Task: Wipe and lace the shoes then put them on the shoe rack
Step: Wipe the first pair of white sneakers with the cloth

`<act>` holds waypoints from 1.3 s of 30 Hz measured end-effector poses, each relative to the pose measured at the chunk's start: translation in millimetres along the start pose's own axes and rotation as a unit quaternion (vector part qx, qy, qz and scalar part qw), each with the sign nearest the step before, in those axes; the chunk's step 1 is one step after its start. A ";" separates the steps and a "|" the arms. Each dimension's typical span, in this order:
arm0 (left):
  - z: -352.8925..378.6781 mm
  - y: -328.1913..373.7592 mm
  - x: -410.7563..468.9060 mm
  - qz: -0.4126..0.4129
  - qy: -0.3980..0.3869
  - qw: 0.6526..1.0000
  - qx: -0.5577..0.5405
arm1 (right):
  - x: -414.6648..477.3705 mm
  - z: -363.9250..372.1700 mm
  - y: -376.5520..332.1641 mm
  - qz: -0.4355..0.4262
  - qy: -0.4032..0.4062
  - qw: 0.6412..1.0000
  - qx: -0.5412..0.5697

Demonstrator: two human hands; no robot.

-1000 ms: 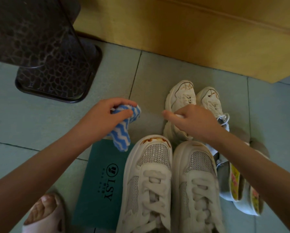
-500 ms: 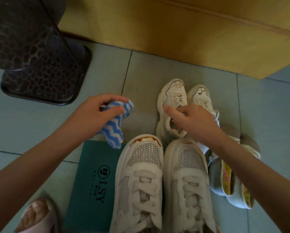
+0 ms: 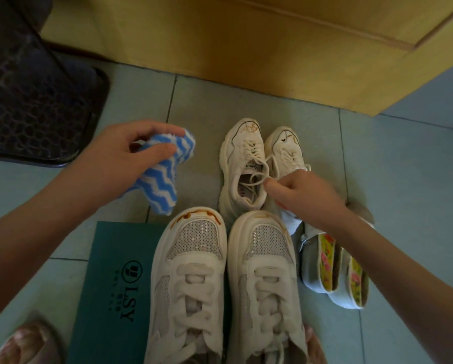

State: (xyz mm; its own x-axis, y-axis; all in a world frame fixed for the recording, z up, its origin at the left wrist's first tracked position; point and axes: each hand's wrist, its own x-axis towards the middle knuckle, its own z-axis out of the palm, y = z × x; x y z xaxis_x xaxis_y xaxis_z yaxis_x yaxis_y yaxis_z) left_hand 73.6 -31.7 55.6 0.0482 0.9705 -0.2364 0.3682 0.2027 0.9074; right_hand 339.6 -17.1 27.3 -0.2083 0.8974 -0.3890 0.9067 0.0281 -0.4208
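Two small cream sneakers stand side by side on the floor tiles, the left one (image 3: 242,164) with loose laces, the right one (image 3: 285,151) partly behind my right hand. My right hand (image 3: 296,193) pinches a lace end of the small left sneaker over its opening. My left hand (image 3: 120,156) grips a blue and white zigzag cloth (image 3: 162,177), held above the floor to the left of the small pair. Closer to me stands a larger white laced pair, left shoe (image 3: 191,279) and right shoe (image 3: 267,282), with brown stains on the toe rims.
A green shoebox lid (image 3: 112,285) lies left of the large pair. Grey slip-ons with floral insoles (image 3: 333,269) sit under my right forearm. A dark patterned stand (image 3: 33,101) is at the far left, a yellow wooden cabinet (image 3: 272,48) behind. My slippered foot (image 3: 25,342) is bottom left.
My right hand has drawn back from over the small left sneaker toward its heel, pulling a lace with it and uncovering the shoe. My left hand still holds the cloth in about the same place.
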 end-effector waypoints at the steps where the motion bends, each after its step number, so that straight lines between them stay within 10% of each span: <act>1: 0.6 -0.5 -0.2 0.000 -0.002 1.000 0.000 | 2.2 0.2 -2.1 -0.003 0.002 1.000 -0.003; 34: 10.8 9.0 4.3 0.016 -0.008 1.000 0.012 | -63.9 40.4 46.3 0.125 0.178 0.935 0.279; 39: -1.0 3.4 0.6 0.012 0.004 1.000 0.009 | -38.3 11.2 23.1 0.054 0.081 0.956 0.278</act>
State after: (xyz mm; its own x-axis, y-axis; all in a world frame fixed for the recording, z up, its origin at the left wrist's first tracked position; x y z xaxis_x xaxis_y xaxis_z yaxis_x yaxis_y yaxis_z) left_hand 74.0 -30.3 58.9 0.0499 0.9761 -0.2116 0.3836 0.1768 0.9064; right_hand 364.5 -55.8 23.3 -0.0244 0.9395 -0.3416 0.5750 -0.2664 -0.7736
